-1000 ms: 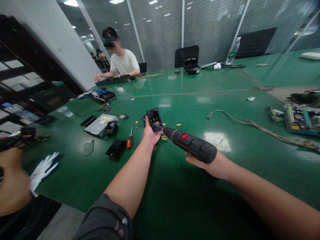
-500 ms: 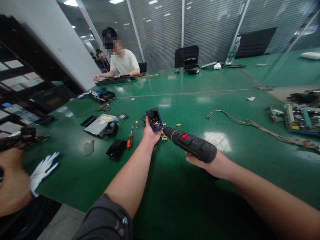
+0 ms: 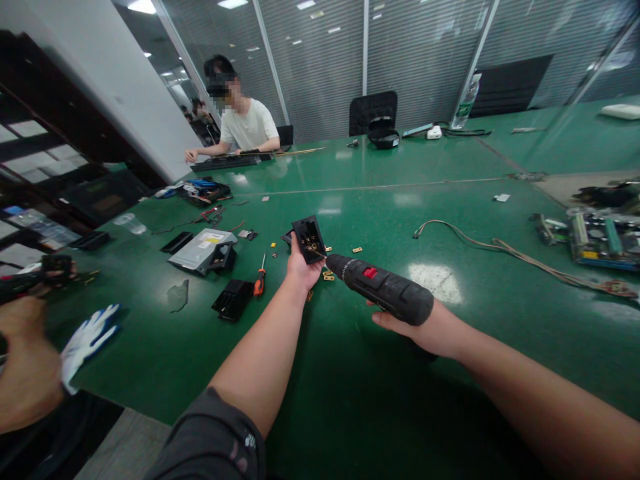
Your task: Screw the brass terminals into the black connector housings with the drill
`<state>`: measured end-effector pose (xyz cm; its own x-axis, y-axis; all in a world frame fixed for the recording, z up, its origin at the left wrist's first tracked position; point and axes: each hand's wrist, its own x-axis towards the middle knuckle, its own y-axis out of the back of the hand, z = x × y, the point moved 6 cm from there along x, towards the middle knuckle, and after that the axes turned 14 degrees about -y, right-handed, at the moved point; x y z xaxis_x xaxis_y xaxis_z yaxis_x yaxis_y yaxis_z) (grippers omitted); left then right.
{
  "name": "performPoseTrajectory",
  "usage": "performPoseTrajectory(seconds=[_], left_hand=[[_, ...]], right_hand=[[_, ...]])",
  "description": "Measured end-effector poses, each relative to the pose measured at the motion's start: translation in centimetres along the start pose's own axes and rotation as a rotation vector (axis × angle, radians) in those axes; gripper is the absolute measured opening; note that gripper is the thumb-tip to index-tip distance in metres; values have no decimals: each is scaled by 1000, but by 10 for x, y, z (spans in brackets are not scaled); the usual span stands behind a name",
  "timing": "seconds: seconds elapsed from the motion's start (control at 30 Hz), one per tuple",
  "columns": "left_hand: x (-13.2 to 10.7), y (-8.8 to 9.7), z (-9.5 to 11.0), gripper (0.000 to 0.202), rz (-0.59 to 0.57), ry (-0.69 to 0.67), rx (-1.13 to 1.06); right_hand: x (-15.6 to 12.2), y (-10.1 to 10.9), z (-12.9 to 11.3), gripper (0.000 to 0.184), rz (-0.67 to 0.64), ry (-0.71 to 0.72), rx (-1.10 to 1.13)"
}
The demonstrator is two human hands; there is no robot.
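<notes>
Well, from way over here I have my left hand [image 3: 299,272] wrapped around the bottom of a small black box [image 3: 309,232]. The box is tipped, so I can look into its open side and see shiny gold bits in there. I can't tell if its back leans on the green table [image 3: 360,380] or not.

My right hand [image 3: 434,331] is closed around a drill [image 3: 385,287], with its nose aimed at the low edge of the box. The thin tip reaches the box, but it's too small for me to tell what it touches inside.

Here is what worries me. If I push a little crooked, the tip could slip and poke my left hand, because those fingers sit so close to it. If my left hand holds too loosely, the box could twist when the drill spins. Pushing too hard could crack the box, which looks like plastic. And if I tip it more, any loose gold bits might fall out.

Some gold pieces [image 3: 329,277] lie just beside my left hand, so a bump could scatter them. An orange screwdriver [image 3: 259,283] lies left of my arm, near another black box [image 3: 233,300], where my elbow might knock it if I swing wide.
</notes>
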<state>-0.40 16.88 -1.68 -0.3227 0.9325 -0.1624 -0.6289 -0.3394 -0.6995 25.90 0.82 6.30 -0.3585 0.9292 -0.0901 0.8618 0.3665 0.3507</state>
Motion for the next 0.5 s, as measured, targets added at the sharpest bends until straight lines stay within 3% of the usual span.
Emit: performPoseTrajectory(seconds=[0.5], left_hand=[[-1,-2,0,62,-4,-2,-6]], right_hand=[[-1,1,-4,34,28,58,-11]])
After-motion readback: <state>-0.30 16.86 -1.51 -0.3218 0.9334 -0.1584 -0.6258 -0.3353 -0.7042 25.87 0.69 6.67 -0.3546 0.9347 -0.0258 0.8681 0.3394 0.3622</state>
